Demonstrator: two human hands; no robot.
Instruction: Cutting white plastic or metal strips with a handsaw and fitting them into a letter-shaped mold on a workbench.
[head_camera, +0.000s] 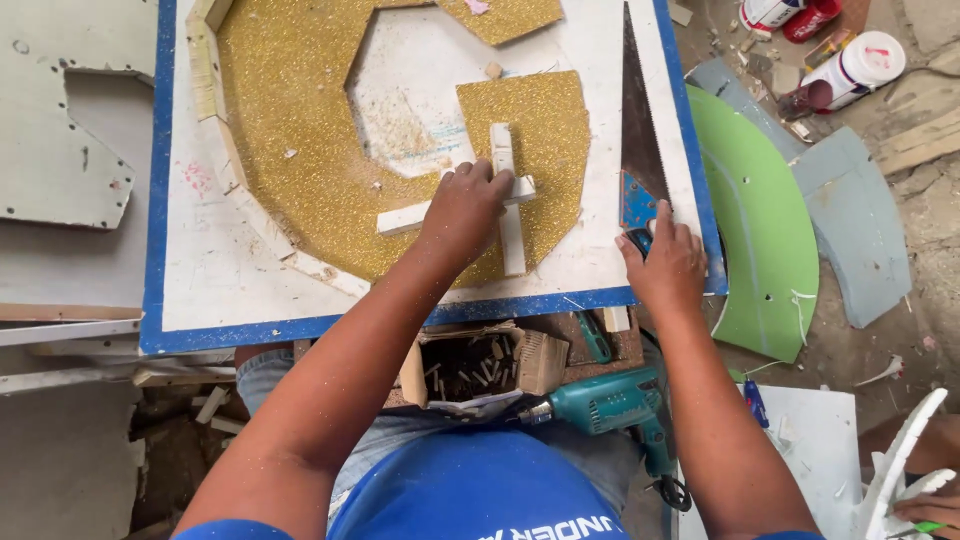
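Note:
A large gold glitter letter shape (300, 130) lies on a white board with a blue border (200, 270). Two white strips (508, 200) lie crossed on the letter's lower right part. My left hand (465, 205) presses down on the crossed strips where they meet. A handsaw (640, 120) lies along the board's right side, blade pointing away from me. My right hand (665, 262) grips the saw's blue handle at the board's near right corner.
An open cardboard box of small white pieces (480, 365) and a teal power drill (610, 405) rest on my lap. Green (765, 230) and grey (860, 220) curved panels lie on the ground at right, glue bottles (850, 70) beyond. Grey boards (60, 150) lie left.

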